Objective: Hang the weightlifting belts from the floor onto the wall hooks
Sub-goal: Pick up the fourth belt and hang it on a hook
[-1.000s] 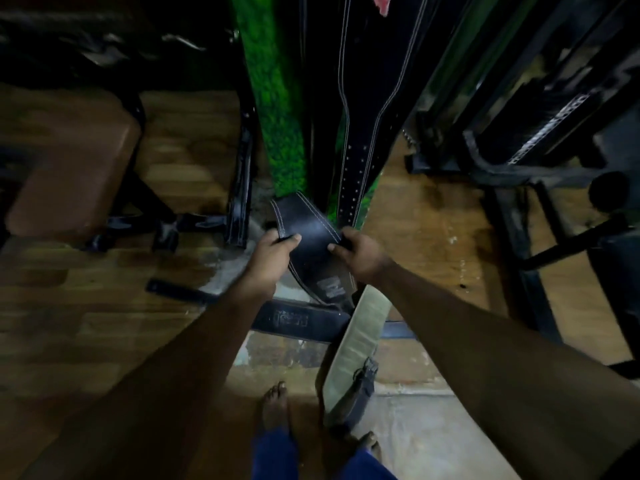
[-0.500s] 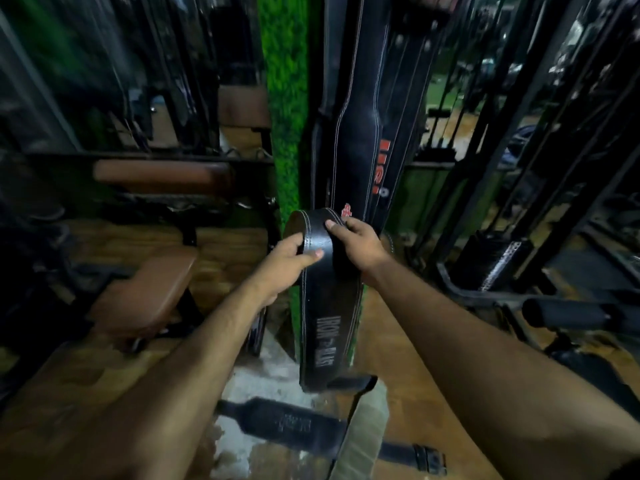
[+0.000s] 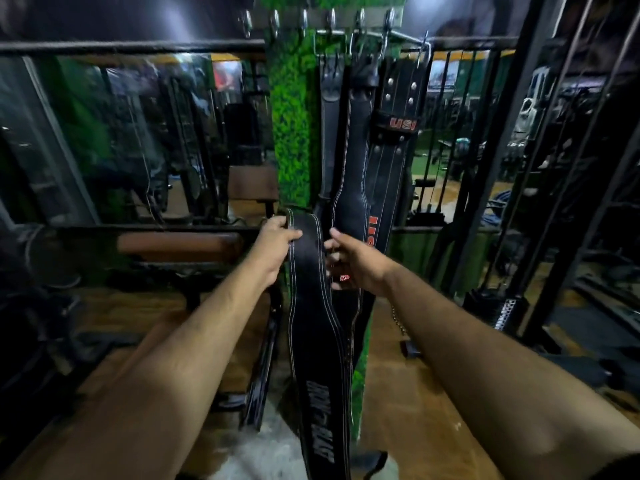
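Observation:
A black weightlifting belt (image 3: 311,306) with white stitching and pale lettering hangs straight down in front of me. My left hand (image 3: 273,245) grips its top end, thumb over the front. My right hand (image 3: 356,263) is just beside the belt's right edge, with fingers loosely spread and nothing clearly held. A row of metal wall hooks (image 3: 304,20) runs along the top of the green pillar. A black belt (image 3: 349,209) and a second belt marked USI (image 3: 396,133) hang from hooks behind the held one.
The green grass-covered pillar (image 3: 294,133) stands straight ahead. A brown padded bench (image 3: 180,245) is at the left, in front of mirrors. Black machine frames (image 3: 485,202) crowd the right. A chain (image 3: 398,320) dangles low beside the pillar, above the wooden floor (image 3: 408,393).
The belt came up from the floor to chest height and now hangs straight. My view tilted up, bringing the hooks into sight. My right hand let go of the belt's top.

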The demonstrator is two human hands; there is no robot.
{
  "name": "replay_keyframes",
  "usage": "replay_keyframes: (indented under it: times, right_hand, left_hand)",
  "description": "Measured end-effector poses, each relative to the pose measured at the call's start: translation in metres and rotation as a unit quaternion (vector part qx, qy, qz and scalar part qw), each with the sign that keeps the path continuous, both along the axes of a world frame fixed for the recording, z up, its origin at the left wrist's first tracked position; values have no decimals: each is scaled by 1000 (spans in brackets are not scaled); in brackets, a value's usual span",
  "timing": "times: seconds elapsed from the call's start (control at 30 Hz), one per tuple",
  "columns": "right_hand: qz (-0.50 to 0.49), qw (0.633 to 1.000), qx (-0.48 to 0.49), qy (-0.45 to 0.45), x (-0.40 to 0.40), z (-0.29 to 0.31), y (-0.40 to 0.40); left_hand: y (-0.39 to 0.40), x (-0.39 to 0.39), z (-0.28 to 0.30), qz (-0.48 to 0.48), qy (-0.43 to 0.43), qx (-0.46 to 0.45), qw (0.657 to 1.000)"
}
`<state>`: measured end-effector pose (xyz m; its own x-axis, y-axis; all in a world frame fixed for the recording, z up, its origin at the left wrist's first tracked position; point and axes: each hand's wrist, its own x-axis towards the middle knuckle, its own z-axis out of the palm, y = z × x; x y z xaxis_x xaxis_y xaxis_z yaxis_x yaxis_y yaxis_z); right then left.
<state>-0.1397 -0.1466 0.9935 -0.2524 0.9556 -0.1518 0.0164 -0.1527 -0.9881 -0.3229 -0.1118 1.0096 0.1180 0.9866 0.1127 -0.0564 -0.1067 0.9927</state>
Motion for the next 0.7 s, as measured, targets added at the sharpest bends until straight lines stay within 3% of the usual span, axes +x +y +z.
replay_keyframes:
  times: [0.13, 0.27, 0.37, 0.5, 0.6, 0.7]
  right_hand:
    - [-81, 995, 18, 59, -16, 34, 24]
    - [-162, 970, 86, 163, -37, 68, 38]
    - [-158, 964, 192, 93, -47, 82, 45]
    - [-162, 944, 288, 15, -58, 100, 48]
    - [-179, 931, 317, 4, -60, 118, 52]
    - [-126, 947, 295, -30, -55, 137, 58]
  left_hand:
    - [-6, -10, 2, -63, -17, 68, 995]
    - [2, -21, 5, -127, 41, 69, 989]
    - [12, -22, 13, -105, 52, 50, 992]
    - [20, -11, 37, -36, -5, 91, 995]
    - [45, -2, 37, -20, -41, 139, 989]
    - [47, 0, 58, 37, -28, 192, 980]
